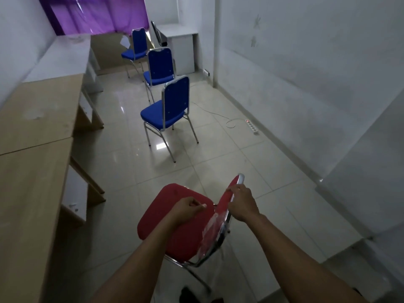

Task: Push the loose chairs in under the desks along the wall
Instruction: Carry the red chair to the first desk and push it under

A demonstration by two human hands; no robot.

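A red padded chair [175, 228] with a chrome frame stands just in front of me, its seat turned left toward the wooden desks [37, 132] along the left wall. My right hand [241, 203] grips the top of its backrest. My left hand [189, 207] hovers over the seat near the backrest with fingers curled; whether it touches the chair is unclear. Three blue chairs stand loose in a row farther down the room: the nearest [168, 110], a middle one [159, 68] and the farthest [136, 45].
A white desk [59, 57] continues the left row, and another white desk [178, 33] stands at the far end. A white power strip [252, 126] with a cable lies on the tiled floor by the right wall. A purple curtain [98, 13] hangs at the back.
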